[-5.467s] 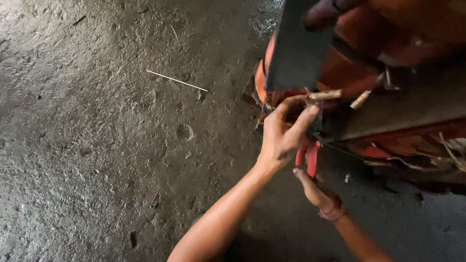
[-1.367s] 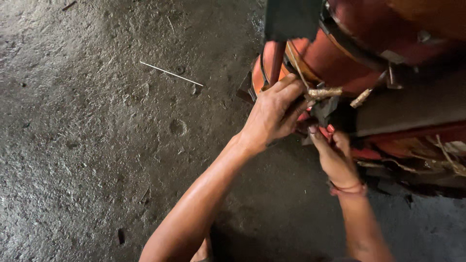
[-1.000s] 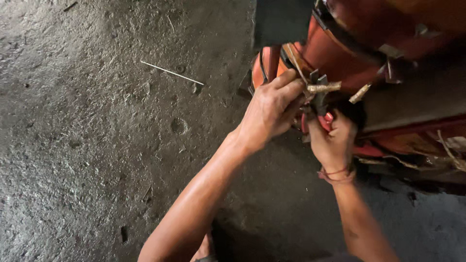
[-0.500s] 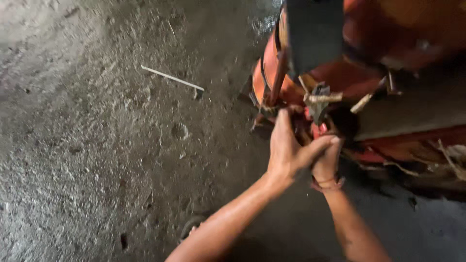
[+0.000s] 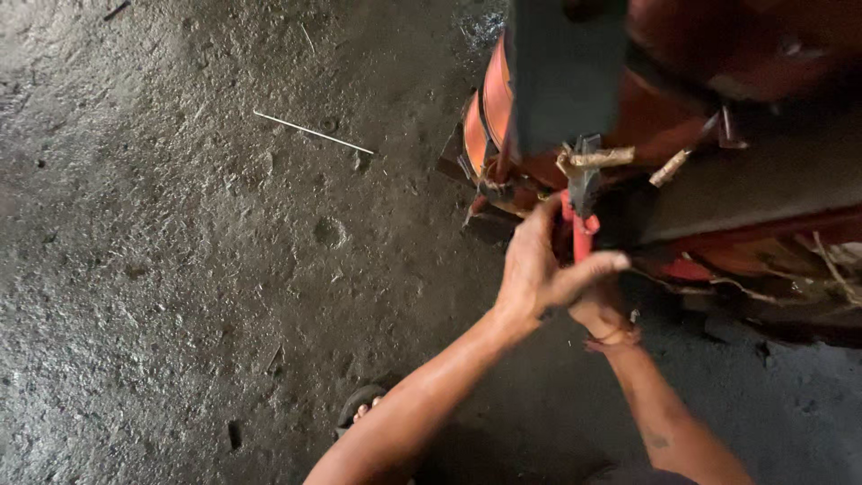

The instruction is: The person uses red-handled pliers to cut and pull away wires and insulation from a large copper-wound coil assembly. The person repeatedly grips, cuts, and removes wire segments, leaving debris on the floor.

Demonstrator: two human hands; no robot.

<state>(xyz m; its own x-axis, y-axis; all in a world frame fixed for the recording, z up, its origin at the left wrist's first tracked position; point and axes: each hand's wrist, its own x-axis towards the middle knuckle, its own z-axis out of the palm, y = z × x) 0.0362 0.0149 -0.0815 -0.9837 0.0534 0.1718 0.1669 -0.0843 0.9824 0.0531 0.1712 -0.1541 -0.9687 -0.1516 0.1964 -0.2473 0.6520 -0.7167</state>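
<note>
My left hand [image 5: 537, 272] reaches up against the lower edge of an orange-red machine [image 5: 655, 108]. Its fingers and thumb are spread to either side of a short red handle [image 5: 582, 235] and lie against it. My right hand [image 5: 603, 314] sits just below, curled where the handle's lower end goes, and is largely covered by my left thumb. Above the handle, a dark grey upright bar [image 5: 566, 72] crosses the machine. Two pale wooden pegs [image 5: 600, 160] stick out beside a small metal bracket.
Rough, dark concrete floor [image 5: 180, 269] fills the left side, with a thin pale stick [image 5: 312, 132] lying on it. Dry straw [image 5: 831, 260] hangs from the machine's right underside. My sandalled foot [image 5: 359, 409] shows near the bottom.
My left hand has let go of the machine's upper part and dropped to the red handle. My right hand has stayed low under the handle. The view has shifted slightly.
</note>
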